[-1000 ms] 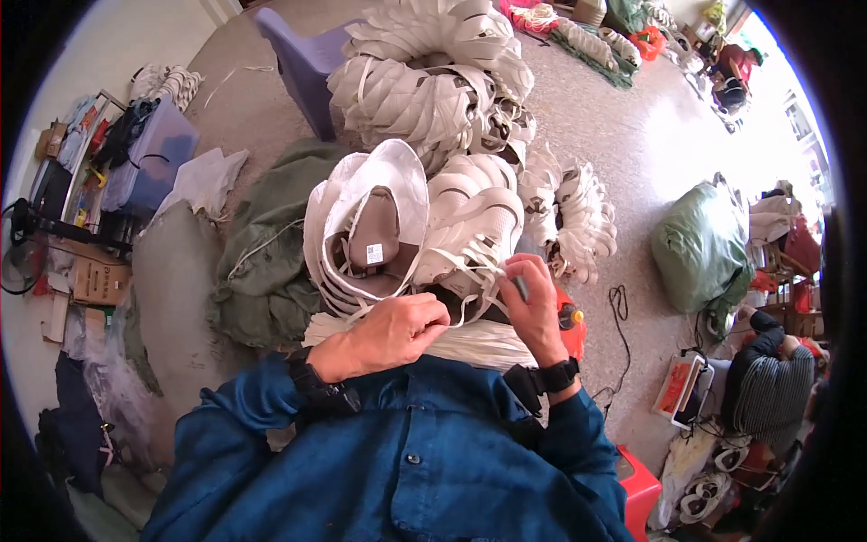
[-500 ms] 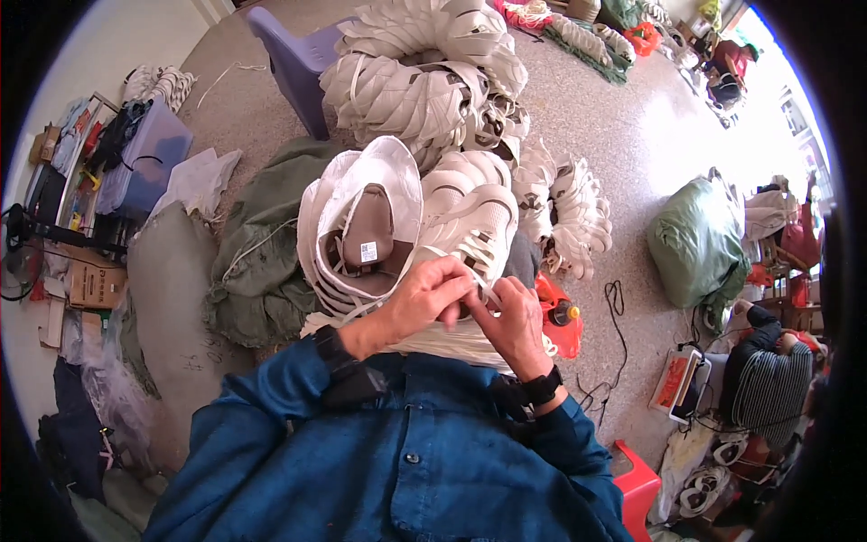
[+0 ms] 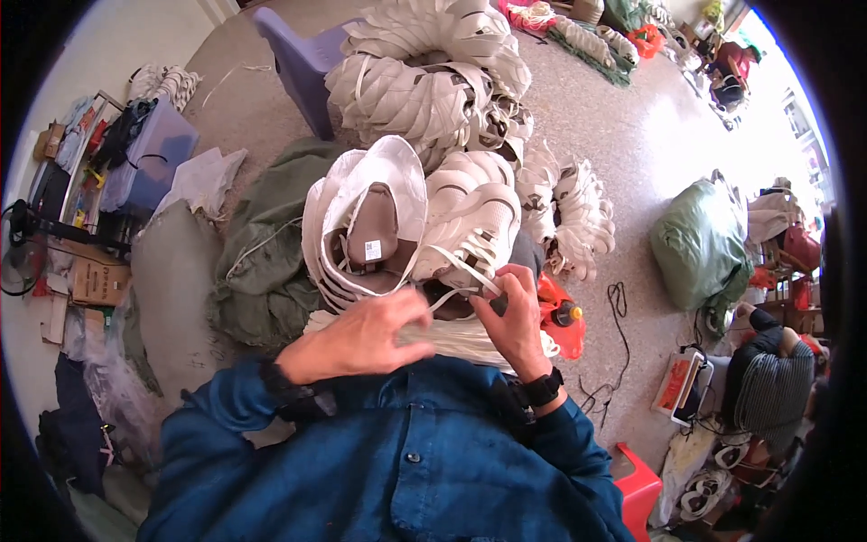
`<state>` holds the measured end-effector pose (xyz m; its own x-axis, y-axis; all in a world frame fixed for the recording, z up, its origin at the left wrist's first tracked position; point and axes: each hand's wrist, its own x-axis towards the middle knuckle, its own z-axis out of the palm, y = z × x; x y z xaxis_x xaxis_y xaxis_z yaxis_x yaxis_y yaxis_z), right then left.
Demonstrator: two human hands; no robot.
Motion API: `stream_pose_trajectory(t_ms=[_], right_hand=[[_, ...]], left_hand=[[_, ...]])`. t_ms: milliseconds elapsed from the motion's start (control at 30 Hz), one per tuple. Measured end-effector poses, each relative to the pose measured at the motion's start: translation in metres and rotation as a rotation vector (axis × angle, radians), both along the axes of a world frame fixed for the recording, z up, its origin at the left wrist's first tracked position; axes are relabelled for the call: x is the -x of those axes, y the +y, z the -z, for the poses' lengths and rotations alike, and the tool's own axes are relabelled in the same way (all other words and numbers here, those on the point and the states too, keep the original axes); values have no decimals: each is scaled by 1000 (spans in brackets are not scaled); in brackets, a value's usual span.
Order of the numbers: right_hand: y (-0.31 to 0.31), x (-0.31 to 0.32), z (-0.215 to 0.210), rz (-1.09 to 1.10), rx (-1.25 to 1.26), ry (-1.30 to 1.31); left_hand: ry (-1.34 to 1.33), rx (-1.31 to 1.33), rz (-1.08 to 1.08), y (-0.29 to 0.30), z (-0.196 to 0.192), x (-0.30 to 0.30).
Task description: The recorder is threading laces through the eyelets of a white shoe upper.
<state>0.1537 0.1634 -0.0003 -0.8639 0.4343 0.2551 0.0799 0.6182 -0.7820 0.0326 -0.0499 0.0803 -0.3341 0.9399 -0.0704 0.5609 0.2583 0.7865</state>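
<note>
A cream shoe upper (image 3: 474, 226) lies in front of me, its toe pointing away and white lace crossing its front. My right hand (image 3: 515, 321) pinches a white shoelace (image 3: 471, 271) between thumb and forefinger at the upper's near end. My left hand (image 3: 361, 336), slightly blurred, is off the lace, its thumb and fingers apart with nothing seen between them. Left of this upper stands a nested stack of white shoe uppers (image 3: 411, 181), a brown insole with a white label showing inside. Under my hands lies a bundle of cream laces (image 3: 461, 340).
Ring-shaped bundles of cream uppers (image 3: 406, 99) are piled beyond, beside a purple chair (image 3: 302, 72). Green sacks (image 3: 266, 235) lie at left. At right are a red bag (image 3: 562, 330) with a yellow-capped bottle, a green sack (image 3: 695, 244) and a red stool (image 3: 637, 492). Another person (image 3: 768, 379) sits far right.
My left hand has let go of the lace and moved left and toward me. The right hand stays near the upper, still pinching lace.
</note>
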Motion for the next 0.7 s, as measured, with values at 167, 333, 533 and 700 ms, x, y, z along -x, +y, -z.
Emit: stream_pose_trajectory(t_ms=[167,333,533,700], right_hand=[[17,-10,7,-59,404,-17],[22,-10,3,47,501,17],[21,-2,-14,9,63,80],[-15,26,-32,-209,-244,89]], left_hand=[[796,-206,-92,60,37,17],[812,-252,-66,70,61,24],[774,-322,5,52,51,24],[631,-419,40,38,23,13]])
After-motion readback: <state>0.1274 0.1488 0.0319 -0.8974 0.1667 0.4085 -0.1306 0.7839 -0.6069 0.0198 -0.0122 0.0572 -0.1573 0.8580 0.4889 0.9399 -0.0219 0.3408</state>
